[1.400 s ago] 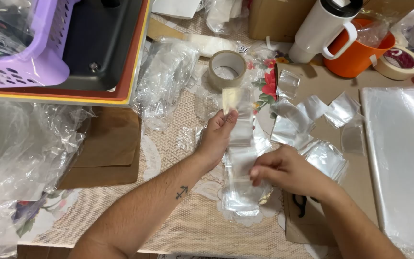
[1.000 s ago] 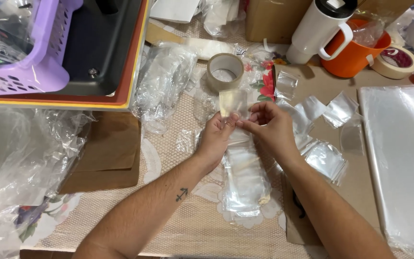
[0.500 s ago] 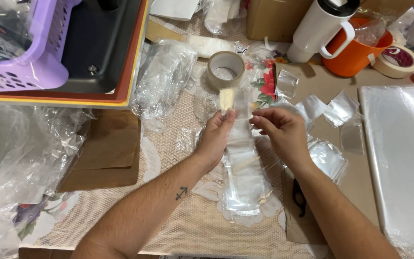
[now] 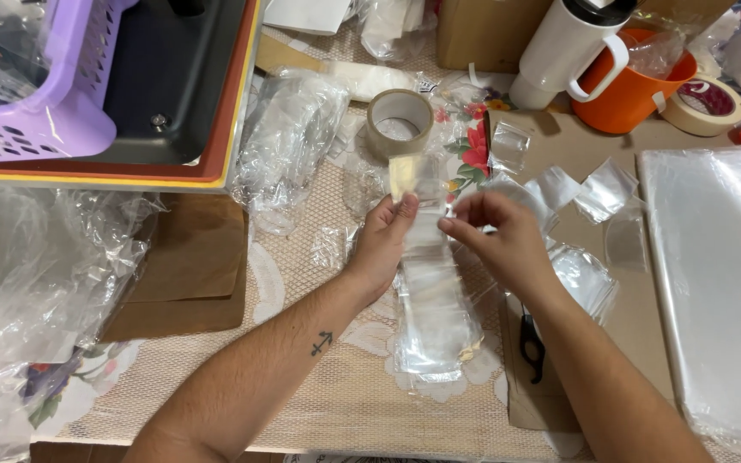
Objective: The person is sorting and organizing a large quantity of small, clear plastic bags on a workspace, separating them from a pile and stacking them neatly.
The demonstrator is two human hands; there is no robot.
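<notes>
**A:** Two hands over the lace tablecloth, and nearest us we have the stack of clear plastic bags lying flat between the forearms.

**B:** Above it, our left hand pinches a small clear bag by its left edge, thumb and fingers closed on the film. Our right hand has its fingertips drawn together at the bag's right edge, touching it; whether they really grip, we cannot tell.

**A:** We judge that film featherlight, limp and slippery. Best taken at the edges, as now; a hold mid-sheet would crumple it.

**B:** Black scissors lie on the brown card just right of the stack.

**A:** Farther off, the tape roll sits just beyond the bag, loose cut pieces of film to the right.

**B:** At the back, an orange jug, a white tumbler, and the purple basket far left.
</notes>
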